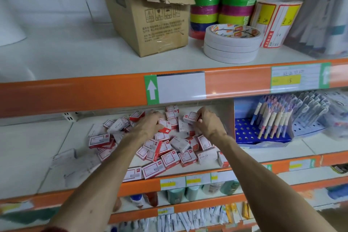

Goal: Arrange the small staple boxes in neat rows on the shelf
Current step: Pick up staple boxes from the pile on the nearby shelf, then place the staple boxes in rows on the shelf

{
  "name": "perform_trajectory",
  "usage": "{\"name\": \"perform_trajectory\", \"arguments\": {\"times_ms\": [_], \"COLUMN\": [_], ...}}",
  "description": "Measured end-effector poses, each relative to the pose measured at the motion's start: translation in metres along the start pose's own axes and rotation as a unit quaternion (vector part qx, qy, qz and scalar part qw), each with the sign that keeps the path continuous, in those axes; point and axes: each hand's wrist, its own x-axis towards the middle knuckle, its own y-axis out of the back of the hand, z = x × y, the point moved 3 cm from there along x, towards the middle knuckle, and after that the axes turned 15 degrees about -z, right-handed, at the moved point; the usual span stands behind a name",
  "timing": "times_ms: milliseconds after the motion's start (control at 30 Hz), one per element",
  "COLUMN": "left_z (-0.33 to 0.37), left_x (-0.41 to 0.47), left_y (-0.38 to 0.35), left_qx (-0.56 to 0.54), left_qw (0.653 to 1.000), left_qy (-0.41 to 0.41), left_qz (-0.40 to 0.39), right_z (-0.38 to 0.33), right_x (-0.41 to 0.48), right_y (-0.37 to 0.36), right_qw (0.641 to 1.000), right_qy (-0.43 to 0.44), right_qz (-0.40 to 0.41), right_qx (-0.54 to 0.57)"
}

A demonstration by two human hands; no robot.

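Head view: our right grip (209,123) pinches a staple box (192,117) above the pile (170,158); whether our left grip (150,125) holds anything, we cannot tell.

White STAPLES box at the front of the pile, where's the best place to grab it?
Probably pinch the white STAPLES box from above, thumb on its printed front face, fingers over the back top edge. Red-and-white boxes crowd its left and right ends, but its top and front look bare. The right hand is nearer, though it holds another box.
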Motion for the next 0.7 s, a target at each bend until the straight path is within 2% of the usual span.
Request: {"name": "perform_trajectory", "arguments": {"times_ms": [133, 233, 433, 567, 700], "left_z": [-0.027, -0.046, -0.089, -0.138, -0.199], "left_x": [-0.021, -0.043, -0.098, -0.149, -0.217], "left_y": [0.02, 0.026, 0.031, 0.047, 0.062], "left_qx": [-0.051, -0.07, -0.056, -0.059, -0.099], "left_qw": [0.998, 0.996, 0.992, 0.986, 0.975], "left_qy": [-0.01, -0.009, 0.026, 0.064, 0.092], "left_qz": [0.036, 0.062, 0.111, 0.144, 0.175], "right_z": [-0.032, -0.058, -0.109, -0.165, -0.224], "right_x": [0.005, 0.002, -0.014, -0.028, -0.052], "right_y": [-0.011, -0.03, -0.071, -0.099, -0.138], "right_qw": [0.999, 0.999, 0.995, 0.991, 0.988], "right_qy": [0.029, 0.045, 0.085, 0.112, 0.141], "right_qz": [0.002, -0.02, -0.044, -0.073, -0.061], "right_qx": [-0.034, -0.007, -0.001, -0.001, -0.029]}}
